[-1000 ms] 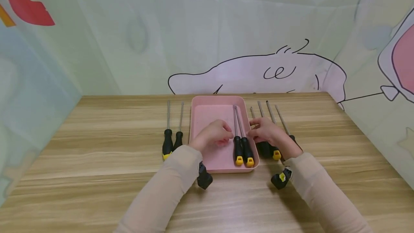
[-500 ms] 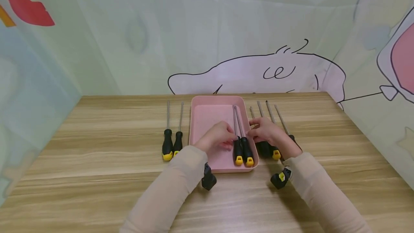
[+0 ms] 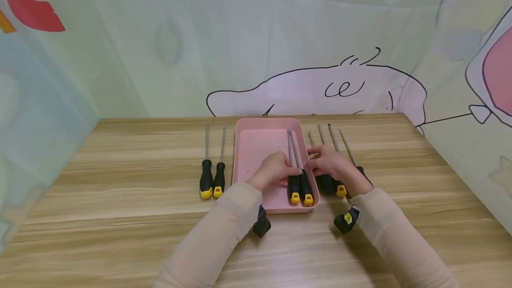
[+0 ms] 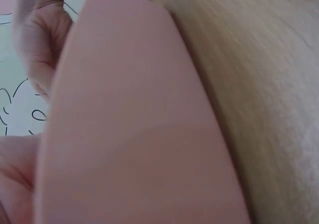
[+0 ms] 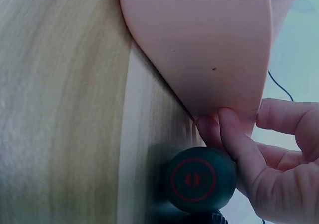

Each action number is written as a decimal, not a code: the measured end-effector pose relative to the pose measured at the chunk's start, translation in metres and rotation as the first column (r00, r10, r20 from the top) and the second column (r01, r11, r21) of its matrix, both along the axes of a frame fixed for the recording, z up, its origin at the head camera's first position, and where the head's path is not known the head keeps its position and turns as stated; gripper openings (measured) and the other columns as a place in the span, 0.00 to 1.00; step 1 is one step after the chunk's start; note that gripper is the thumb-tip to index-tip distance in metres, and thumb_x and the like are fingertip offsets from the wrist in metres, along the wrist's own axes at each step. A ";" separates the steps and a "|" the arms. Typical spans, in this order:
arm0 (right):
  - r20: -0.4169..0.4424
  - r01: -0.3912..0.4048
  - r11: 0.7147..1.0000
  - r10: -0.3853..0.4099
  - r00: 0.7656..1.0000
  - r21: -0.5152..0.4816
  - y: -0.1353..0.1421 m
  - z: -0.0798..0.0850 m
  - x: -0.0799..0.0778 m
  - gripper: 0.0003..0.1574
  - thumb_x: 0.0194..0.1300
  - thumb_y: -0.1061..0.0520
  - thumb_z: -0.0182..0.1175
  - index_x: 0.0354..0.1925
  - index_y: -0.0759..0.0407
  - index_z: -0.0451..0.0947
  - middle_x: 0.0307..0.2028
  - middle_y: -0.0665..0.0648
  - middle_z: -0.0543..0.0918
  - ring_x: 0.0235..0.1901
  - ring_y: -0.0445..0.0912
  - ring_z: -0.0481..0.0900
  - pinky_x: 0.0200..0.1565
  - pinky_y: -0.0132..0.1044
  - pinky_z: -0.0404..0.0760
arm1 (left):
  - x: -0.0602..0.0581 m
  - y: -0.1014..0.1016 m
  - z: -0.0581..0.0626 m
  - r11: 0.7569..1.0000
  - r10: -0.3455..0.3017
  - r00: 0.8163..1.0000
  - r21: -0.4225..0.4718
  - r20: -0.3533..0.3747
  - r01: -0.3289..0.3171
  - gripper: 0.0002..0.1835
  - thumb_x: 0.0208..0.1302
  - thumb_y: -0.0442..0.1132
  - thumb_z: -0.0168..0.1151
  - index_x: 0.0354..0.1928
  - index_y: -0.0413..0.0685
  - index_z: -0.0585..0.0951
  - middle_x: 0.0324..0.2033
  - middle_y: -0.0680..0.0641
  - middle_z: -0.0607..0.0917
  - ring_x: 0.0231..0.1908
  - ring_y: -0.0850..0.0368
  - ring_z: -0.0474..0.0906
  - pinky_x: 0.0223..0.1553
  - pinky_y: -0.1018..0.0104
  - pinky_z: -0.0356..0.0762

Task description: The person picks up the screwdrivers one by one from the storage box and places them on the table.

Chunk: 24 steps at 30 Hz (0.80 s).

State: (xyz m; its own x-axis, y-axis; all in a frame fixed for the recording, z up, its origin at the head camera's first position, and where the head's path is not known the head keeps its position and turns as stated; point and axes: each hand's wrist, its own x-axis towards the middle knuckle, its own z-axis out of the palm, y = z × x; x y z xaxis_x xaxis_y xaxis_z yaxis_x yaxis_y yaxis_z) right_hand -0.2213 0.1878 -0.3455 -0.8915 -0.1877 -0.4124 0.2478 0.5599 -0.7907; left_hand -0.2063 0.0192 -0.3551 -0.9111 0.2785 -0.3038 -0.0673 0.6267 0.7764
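Observation:
Two screwdrivers with black and yellow handles, one at left [image 3: 294,191] and one at right [image 3: 307,190], lie side by side in the pink tray [image 3: 248,146]. My left hand [image 3: 273,169] reaches into the tray from the left. Its thumb lies across the upper end of the left handle, its other fingers low beside that handle; I cannot tell if they grip it. On the tray's right side, my right hand [image 3: 330,162] pinches the wall. The right wrist view shows its fingertips [image 5: 232,119] against the outer wall, beside a round dark handle end [image 5: 199,179].
Left of the tray, two more screwdrivers, a larger [image 3: 206,179] and a smaller one [image 3: 219,179], lie shafts away from me. Several others, one with its shaft [image 3: 348,146] showing, lie at right, partly under my right hand. A printed cloth [image 3: 180,48] hangs behind the wooden table [image 3: 140,181].
My left hand has moved right inside the tray, until its thumb overlaps the left screwdriver's handle. The right hand stays at the tray's right wall.

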 end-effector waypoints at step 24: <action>-0.006 0.002 1.000 -0.002 1.000 -0.016 0.000 -0.001 0.000 0.34 0.63 0.65 0.56 0.64 0.73 0.57 0.52 0.73 0.72 0.42 0.53 0.79 0.46 0.45 0.78 | -0.004 -0.010 -0.002 0.992 -0.043 0.993 0.122 0.113 0.029 0.08 0.61 0.35 0.60 0.30 0.38 0.72 0.23 0.46 0.74 0.19 0.57 0.74 0.23 0.70 0.78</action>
State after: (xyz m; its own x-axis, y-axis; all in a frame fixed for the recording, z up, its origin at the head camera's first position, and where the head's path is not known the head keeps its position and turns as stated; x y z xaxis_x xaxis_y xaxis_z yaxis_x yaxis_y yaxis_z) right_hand -0.2213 0.1873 -0.3466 -0.8943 -0.1920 -0.4043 0.2446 0.5467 -0.8008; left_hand -0.2107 0.0088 -0.3569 -0.8609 0.3511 -0.3683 -0.1397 0.5330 0.8345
